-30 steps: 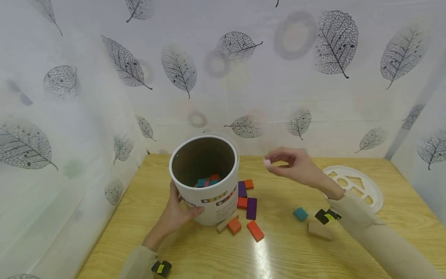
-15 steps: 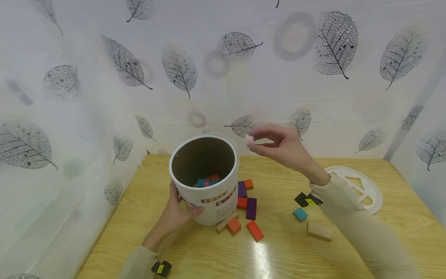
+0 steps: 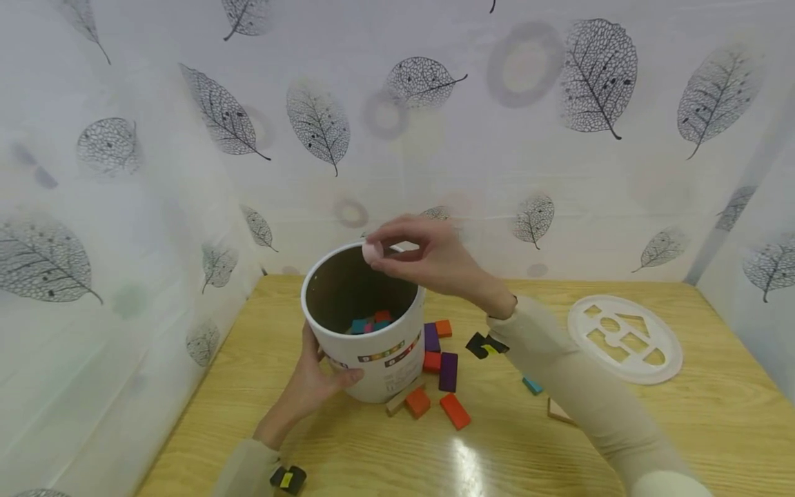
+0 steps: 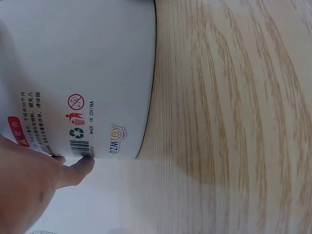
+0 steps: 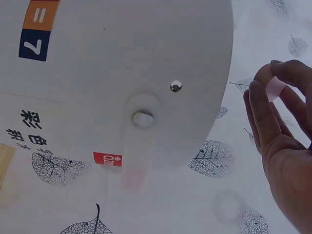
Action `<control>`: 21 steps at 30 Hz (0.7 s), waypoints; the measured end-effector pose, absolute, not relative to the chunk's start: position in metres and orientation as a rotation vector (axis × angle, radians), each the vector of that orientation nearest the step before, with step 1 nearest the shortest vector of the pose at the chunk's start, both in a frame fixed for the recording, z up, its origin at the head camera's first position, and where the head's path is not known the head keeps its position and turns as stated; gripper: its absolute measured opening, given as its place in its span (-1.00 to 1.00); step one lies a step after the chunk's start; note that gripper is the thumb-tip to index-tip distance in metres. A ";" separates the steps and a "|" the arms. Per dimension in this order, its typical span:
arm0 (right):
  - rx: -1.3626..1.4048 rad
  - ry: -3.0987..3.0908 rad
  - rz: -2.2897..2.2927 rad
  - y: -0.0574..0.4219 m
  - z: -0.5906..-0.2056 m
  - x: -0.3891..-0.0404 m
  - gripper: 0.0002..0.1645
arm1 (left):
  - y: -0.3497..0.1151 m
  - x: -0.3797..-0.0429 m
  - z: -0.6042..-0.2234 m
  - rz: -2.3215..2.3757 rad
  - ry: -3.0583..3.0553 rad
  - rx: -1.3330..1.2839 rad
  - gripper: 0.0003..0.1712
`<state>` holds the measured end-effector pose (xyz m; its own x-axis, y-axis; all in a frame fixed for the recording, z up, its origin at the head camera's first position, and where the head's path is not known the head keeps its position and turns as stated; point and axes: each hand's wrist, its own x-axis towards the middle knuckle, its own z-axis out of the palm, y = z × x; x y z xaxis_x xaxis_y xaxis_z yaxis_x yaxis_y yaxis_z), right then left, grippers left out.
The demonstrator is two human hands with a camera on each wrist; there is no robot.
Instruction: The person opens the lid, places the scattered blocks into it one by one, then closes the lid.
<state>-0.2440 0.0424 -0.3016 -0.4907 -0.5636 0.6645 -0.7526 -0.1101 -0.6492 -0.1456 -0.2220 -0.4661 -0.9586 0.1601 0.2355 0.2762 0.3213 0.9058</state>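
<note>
A pale pink block (image 3: 373, 252), also visible in the right wrist view, is pinched between the thumb and fingers of my right hand (image 3: 435, 261). That hand is over the far right rim of a white bucket (image 3: 373, 359), and the block overlaps the opening. On the bucket's left side my left hand (image 3: 313, 383) grips the wall, thumb across the front. The left wrist view shows that thumb (image 4: 75, 173) by the barcode, with the bucket's bottom edge on the wooden table. Several coloured blocks (image 3: 370, 324) lie inside the bucket.
Right of the bucket lie purple blocks (image 3: 448, 371), a red block (image 3: 455, 411), an orange block (image 3: 418, 402) and a plain wooden strip (image 3: 396, 402). A teal block (image 3: 531, 385) and a plain wooden block (image 3: 559, 411) sit partly behind the right sleeve. A white lid with shaped holes (image 3: 672, 348) lies far right.
My right hand has carried the pink block leftward and up from right of the bucket to its opening. The lid is now uncovered by the arm. My left hand and the bucket stay put.
</note>
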 end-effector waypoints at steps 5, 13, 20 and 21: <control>1.482 -1.984 1.619 0.037 -0.302 -0.246 -0.59 | -0.221 -0.145 -0.463 -1.734 -2.471 -0.394 0.47; 1.473 -2.004 1.625 0.036 -0.303 -0.246 -0.60 | -0.221 -0.145 -0.462 -1.734 -2.469 -0.409 0.46; 1.488 -2.010 1.640 0.037 -0.305 -0.248 -0.55 | -0.221 -0.146 -0.463 -1.742 -2.464 -0.413 0.47; 1.489 -2.009 1.644 0.038 -0.305 -0.248 -0.55 | -0.221 -0.146 -0.463 -1.743 -2.464 -0.410 0.47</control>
